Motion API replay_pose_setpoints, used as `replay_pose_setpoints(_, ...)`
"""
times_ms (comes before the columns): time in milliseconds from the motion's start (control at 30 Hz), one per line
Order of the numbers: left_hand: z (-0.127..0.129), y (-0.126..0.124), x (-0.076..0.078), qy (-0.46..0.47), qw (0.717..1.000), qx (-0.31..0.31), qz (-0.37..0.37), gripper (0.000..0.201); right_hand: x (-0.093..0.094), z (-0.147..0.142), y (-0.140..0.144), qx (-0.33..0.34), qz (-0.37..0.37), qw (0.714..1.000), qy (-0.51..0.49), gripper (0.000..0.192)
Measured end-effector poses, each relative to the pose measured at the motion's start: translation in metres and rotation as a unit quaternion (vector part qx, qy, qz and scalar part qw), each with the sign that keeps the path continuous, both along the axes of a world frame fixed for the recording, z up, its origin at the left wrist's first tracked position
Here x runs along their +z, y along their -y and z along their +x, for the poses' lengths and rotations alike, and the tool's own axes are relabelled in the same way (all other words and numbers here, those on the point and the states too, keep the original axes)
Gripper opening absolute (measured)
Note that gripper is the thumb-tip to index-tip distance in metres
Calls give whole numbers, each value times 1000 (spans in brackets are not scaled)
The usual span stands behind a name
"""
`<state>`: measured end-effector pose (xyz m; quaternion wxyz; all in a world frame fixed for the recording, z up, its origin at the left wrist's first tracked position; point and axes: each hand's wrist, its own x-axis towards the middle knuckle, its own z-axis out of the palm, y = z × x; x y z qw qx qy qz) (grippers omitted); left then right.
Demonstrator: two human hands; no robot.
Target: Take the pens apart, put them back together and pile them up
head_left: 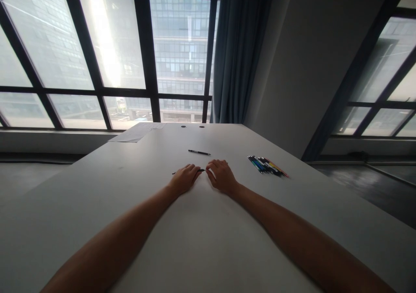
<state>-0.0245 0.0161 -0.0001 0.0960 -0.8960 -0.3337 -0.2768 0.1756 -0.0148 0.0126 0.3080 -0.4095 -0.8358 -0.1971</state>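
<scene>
My left hand (184, 178) is closed around a slim black pen (202, 170); one end shows at its left side and the other pokes out toward my right hand. With bent fingers pinched together, my right hand (222, 176) rests on the table beside that end. A small dark tip shows beyond its far knuckles, but what it holds is mostly hidden. Just past both hands lies another black pen (199, 152), flat and slightly slanted.
A bunch of pens in several colours (268, 166) lies to the right on the white table (201, 241). Sheets of paper (130, 134) lie at the far left corner. Two dark round holes are near the far edge, with a blue curtain (240, 54) and windows behind.
</scene>
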Motion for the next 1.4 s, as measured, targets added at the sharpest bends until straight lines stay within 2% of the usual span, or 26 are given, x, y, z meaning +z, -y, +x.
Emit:
replay_pose_setpoints(200, 0, -1, -1, -8, 1000, -7, 6, 29, -1, -1, 0, 40, -10, 999, 2, 17)
replay_pose_setpoints(333, -1, -1, 0, -3, 1000, -6, 2, 28, -3, 5, -5, 38, -9, 999, -33, 15)
replay_pose_setpoints(400, -1, -1, 0, 1, 1000, -5, 1, 27, -4, 14, -12, -6, -2, 996, -89, 17)
replay_pose_setpoints(500, -1, -2, -1, 9, 1000, -4, -2, 27, -8, 38, -28, -115, -5, 980, -161, 20)
replay_pose_setpoints(700, -1, -4, -4, 22, 1000, -5, -14, 26, -24, 76, -52, -260, -47, 956, -127, 25)
replay_pose_setpoints(833, -3, -5, -5, 14, 1000, -12, -17, 37, -28, 78, -53, -284, -99, 948, -104, 18)
replay_pose_setpoints(933, -4, -8, -6, 6, 999, -17, -27, 56, -25, 75, -51, -267, -128, 951, -93, 16)
replay_pose_setpoints(1033, -4, -9, -8, 4, 999, -17, -31, 68, -22, 68, -48, -207, -118, 963, -129, 16)
replay_pose_setpoints(1100, -5, -10, -8, 3, 999, -17, -29, 70, -19, 59, -46, -149, -107, 966, -180, 17)
replay_pose_setpoints(1233, -5, -11, -9, -3, 999, -13, -31, 70, -14, 34, -36, -51, -104, 954, -278, 17)
replay_pose_setpoints(1400, -4, -12, -10, 19, 999, -17, -41, 73, -8, 12, -20, 9, -99, 952, -291, 14)
